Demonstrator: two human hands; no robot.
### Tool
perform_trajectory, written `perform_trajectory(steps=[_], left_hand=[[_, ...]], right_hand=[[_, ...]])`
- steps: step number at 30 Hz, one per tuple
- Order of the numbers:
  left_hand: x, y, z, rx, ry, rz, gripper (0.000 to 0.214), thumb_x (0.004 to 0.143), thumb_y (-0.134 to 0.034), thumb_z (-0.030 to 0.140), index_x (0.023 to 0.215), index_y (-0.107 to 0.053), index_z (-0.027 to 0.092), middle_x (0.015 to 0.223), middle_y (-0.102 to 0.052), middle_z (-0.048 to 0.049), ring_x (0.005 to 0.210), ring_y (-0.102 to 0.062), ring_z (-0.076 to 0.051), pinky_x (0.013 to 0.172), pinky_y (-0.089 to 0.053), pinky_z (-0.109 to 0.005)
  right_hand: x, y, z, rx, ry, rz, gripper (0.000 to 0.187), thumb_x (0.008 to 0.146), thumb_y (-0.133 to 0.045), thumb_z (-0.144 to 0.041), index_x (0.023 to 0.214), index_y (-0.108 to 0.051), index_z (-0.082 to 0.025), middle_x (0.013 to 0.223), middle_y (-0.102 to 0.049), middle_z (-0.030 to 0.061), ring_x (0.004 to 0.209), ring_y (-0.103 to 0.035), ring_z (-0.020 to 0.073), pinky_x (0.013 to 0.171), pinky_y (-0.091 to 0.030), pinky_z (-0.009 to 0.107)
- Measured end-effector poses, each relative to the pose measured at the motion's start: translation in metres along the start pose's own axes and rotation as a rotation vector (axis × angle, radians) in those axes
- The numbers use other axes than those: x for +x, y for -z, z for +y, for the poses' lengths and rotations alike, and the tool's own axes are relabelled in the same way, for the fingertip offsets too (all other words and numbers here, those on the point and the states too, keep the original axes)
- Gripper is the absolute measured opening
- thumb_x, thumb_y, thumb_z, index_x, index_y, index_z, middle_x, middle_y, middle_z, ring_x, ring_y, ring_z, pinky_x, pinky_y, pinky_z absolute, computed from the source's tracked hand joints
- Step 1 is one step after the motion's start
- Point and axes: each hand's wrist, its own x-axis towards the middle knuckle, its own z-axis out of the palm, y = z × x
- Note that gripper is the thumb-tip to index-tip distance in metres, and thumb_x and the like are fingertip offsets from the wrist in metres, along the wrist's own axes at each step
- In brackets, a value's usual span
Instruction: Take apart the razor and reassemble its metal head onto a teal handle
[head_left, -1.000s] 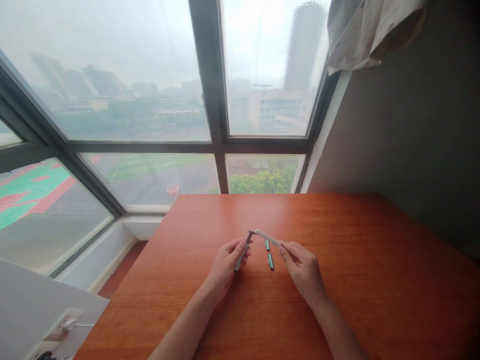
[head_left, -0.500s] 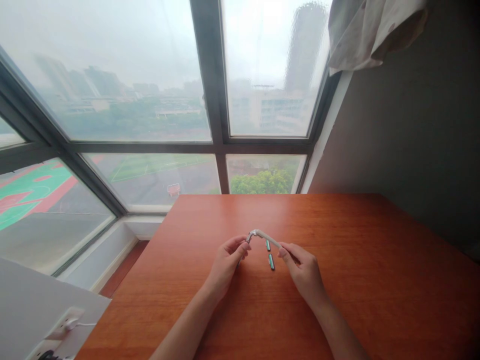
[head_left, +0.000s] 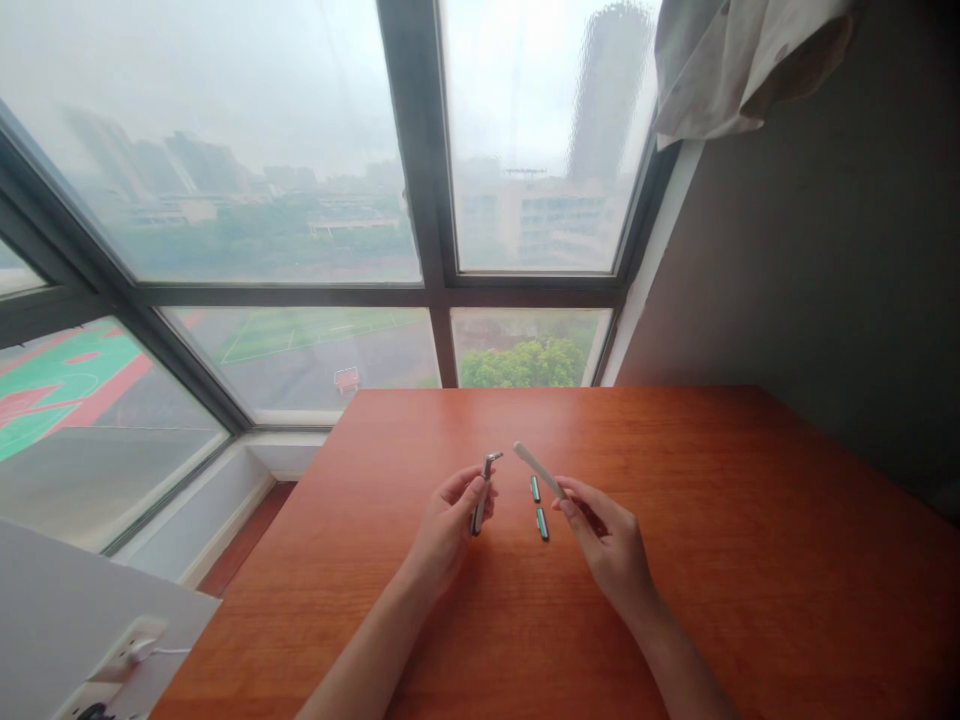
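My left hand (head_left: pixel 454 510) is closed around a razor handle (head_left: pixel 480 505), which stands nearly upright with its shiny metal neck (head_left: pixel 493 458) pointing to the right. Between the thumb and fingers of my right hand (head_left: pixel 604 530) is a slim pale stick (head_left: pixel 536 467), tilted up to the left. Its tip sits a little right of the razor's neck, with a small gap between them. What kind of stick it is I cannot make out. Two small green and dark razor cartridges (head_left: pixel 542 524) (head_left: pixel 535 488) lie on the table between my hands, touching neither.
The reddish-brown wooden table (head_left: pixel 712 500) reaches to a large window (head_left: pixel 277 295) at the back. A grey wall (head_left: pixel 810 250) rises on the right, with a pale cloth (head_left: pixel 750 70) hanging at its top. At lower left, a plug (head_left: pixel 141 650) sits in a wall socket.
The pale stick has come away from the razor's metal neck, where the two met before. Its tip has risen slightly. My left hand has hardly moved, and the cartridges lie as before.
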Motion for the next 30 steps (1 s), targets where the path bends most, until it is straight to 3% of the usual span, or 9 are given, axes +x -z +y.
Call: perform_trajectory(steps=[5,10,18,24,30], left_hand=[[-0.002,-0.004,0.002,0.012,0.069,-0.058,0.035,0.07,-0.076,0.038,0.095,-0.07,0.015,0.074,-0.064,-0.0052,0.063,-0.053,-0.011,0.061,-0.04,-0.023],[-0.004,-0.004,0.002,0.015,0.102,-0.134,0.033,0.073,-0.073,0.038,0.097,-0.07,0.015,0.074,-0.062,-0.0038,0.062,-0.051,-0.009,0.06,-0.038,-0.022],[-0.003,0.0,0.0,-0.002,0.085,-0.098,0.029,0.074,-0.074,0.034,0.096,-0.071,0.015,0.076,-0.064,-0.0054,0.067,-0.055,-0.011,0.065,-0.041,-0.023],[0.002,0.005,-0.007,0.083,-0.001,-0.038,0.032,0.07,-0.076,0.036,0.096,-0.072,0.018,0.079,-0.069,-0.0057,0.072,-0.06,-0.014,0.072,-0.044,-0.026],[0.005,0.009,-0.008,0.338,-0.21,0.005,0.029,0.074,-0.072,0.036,0.096,-0.073,0.018,0.087,-0.072,-0.0071,0.081,-0.062,-0.018,0.078,-0.046,-0.028]], right_hand=[[-0.001,0.0,-0.006,-0.005,0.11,-0.064,0.027,0.09,-0.051,-0.03,0.111,-0.066,-0.021,0.091,-0.069,0.0077,0.079,-0.066,0.019,0.068,-0.054,0.028],[0.0,0.0,-0.005,-0.044,0.18,-0.087,0.029,0.091,-0.049,-0.025,0.115,-0.066,-0.023,0.09,-0.065,0.0063,0.071,-0.062,0.0157,0.058,-0.05,0.025],[0.001,0.0,-0.003,-0.059,0.162,-0.049,0.029,0.091,-0.049,-0.021,0.115,-0.066,-0.024,0.088,-0.064,0.0053,0.072,-0.06,0.0147,0.06,-0.047,0.024],[0.001,-0.001,-0.001,-0.059,0.152,-0.053,0.028,0.092,-0.049,-0.024,0.114,-0.066,-0.023,0.091,-0.066,0.0058,0.073,-0.062,0.015,0.062,-0.049,0.024],[0.004,0.001,-0.001,-0.023,0.113,-0.027,0.027,0.091,-0.05,-0.025,0.111,-0.068,-0.021,0.092,-0.067,0.0067,0.08,-0.064,0.0172,0.067,-0.05,0.025]])
